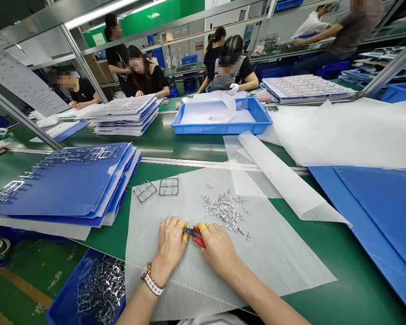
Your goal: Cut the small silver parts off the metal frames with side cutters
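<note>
Red-handled pliers (199, 241) over white sheet (274, 246)

Our right hand (220, 246) has a closed grip on the pliers, nose beside our left hand (171, 241); whether that grip holds anything, we cannot tell. Beyond them on the sheet lie silvery pieces (225, 210) and two metal frames (168, 187). Farther back sits a blue tray (216, 129).

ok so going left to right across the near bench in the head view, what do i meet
Stack of blue sheets → skewed metal frame beside it → left hand → red-handled cutters → right hand → curled white sheet → large blue sheets
</note>
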Action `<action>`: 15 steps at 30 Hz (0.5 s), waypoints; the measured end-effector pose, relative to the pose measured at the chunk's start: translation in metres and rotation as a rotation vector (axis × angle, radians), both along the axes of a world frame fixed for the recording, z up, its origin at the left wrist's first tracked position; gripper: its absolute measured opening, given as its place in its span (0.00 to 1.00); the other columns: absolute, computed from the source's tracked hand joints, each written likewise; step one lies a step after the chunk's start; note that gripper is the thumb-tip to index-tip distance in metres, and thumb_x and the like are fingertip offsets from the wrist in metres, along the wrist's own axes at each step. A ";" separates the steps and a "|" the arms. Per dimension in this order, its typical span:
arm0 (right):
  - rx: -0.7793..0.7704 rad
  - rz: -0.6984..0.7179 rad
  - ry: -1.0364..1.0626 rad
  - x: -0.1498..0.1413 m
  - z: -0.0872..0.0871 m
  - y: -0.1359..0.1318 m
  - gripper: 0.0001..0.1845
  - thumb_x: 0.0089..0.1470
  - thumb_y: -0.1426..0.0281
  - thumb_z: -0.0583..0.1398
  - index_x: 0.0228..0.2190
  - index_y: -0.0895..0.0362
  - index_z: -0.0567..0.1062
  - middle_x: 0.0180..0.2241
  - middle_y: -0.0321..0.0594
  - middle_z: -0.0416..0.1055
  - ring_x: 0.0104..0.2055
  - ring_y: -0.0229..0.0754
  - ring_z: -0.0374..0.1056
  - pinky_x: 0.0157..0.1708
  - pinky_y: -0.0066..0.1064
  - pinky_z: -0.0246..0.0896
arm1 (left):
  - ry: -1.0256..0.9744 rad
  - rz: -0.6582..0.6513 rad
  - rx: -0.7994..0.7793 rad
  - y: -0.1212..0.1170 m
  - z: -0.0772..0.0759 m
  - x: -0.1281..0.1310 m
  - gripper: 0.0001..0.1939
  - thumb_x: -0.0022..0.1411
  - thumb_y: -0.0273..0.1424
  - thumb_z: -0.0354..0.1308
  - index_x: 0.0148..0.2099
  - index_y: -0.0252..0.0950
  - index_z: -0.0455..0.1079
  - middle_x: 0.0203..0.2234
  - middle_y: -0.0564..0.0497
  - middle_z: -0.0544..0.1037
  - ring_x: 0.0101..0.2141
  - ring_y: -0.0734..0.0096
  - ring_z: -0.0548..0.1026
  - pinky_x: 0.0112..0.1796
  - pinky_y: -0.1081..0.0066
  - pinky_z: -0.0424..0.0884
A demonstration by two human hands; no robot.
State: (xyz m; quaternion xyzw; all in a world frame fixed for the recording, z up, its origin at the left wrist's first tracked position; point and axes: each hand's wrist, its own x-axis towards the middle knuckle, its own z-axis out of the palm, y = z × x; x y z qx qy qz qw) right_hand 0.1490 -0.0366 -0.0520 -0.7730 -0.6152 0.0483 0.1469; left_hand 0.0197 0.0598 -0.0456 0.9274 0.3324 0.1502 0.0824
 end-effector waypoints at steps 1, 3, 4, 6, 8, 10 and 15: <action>0.013 0.018 0.000 0.001 -0.002 -0.001 0.16 0.47 0.83 0.56 0.38 0.56 0.68 0.32 0.40 0.69 0.35 0.46 0.62 0.35 0.34 0.49 | 0.005 -0.007 -0.008 0.000 0.000 0.000 0.08 0.54 0.20 0.54 0.36 0.37 0.67 0.31 0.49 0.71 0.36 0.62 0.66 0.36 0.65 0.60; 0.034 0.057 0.005 0.004 -0.004 -0.002 0.18 0.45 0.84 0.57 0.38 0.56 0.68 0.32 0.40 0.69 0.35 0.46 0.62 0.35 0.34 0.49 | 0.007 -0.022 -0.031 0.001 -0.001 0.000 0.10 0.53 0.19 0.53 0.36 0.37 0.67 0.32 0.49 0.70 0.36 0.62 0.66 0.36 0.64 0.60; 0.045 0.079 0.012 0.005 -0.005 -0.003 0.17 0.45 0.83 0.57 0.38 0.56 0.68 0.32 0.40 0.68 0.35 0.46 0.61 0.35 0.34 0.48 | 0.005 -0.028 -0.040 0.001 -0.001 -0.001 0.10 0.53 0.18 0.52 0.36 0.37 0.67 0.32 0.49 0.70 0.36 0.63 0.66 0.36 0.64 0.60; 0.055 0.126 0.030 0.009 -0.004 -0.004 0.16 0.46 0.82 0.57 0.38 0.56 0.68 0.33 0.40 0.68 0.35 0.45 0.61 0.35 0.33 0.48 | -0.003 -0.037 -0.050 0.000 -0.001 -0.001 0.11 0.53 0.17 0.52 0.35 0.37 0.67 0.31 0.49 0.70 0.36 0.63 0.66 0.36 0.64 0.59; 0.047 0.189 0.046 0.012 -0.002 -0.005 0.16 0.46 0.82 0.57 0.38 0.56 0.67 0.32 0.39 0.67 0.35 0.44 0.61 0.34 0.33 0.48 | -0.018 -0.053 -0.058 0.000 -0.001 -0.002 0.10 0.53 0.17 0.51 0.34 0.37 0.67 0.31 0.49 0.71 0.35 0.63 0.66 0.36 0.64 0.59; 0.036 0.270 0.049 0.015 0.000 -0.008 0.16 0.46 0.83 0.56 0.37 0.55 0.67 0.31 0.38 0.67 0.34 0.43 0.60 0.35 0.33 0.48 | -0.047 -0.076 -0.080 0.001 -0.001 -0.004 0.09 0.55 0.19 0.51 0.35 0.37 0.67 0.32 0.49 0.71 0.35 0.63 0.66 0.36 0.64 0.58; 0.036 0.392 0.054 0.018 0.007 -0.017 0.15 0.47 0.83 0.54 0.36 0.55 0.67 0.32 0.39 0.66 0.35 0.42 0.60 0.35 0.33 0.48 | -0.284 -0.005 -0.290 0.008 0.004 -0.008 0.05 0.58 0.26 0.54 0.34 0.38 0.70 0.30 0.50 0.74 0.34 0.64 0.67 0.39 0.63 0.58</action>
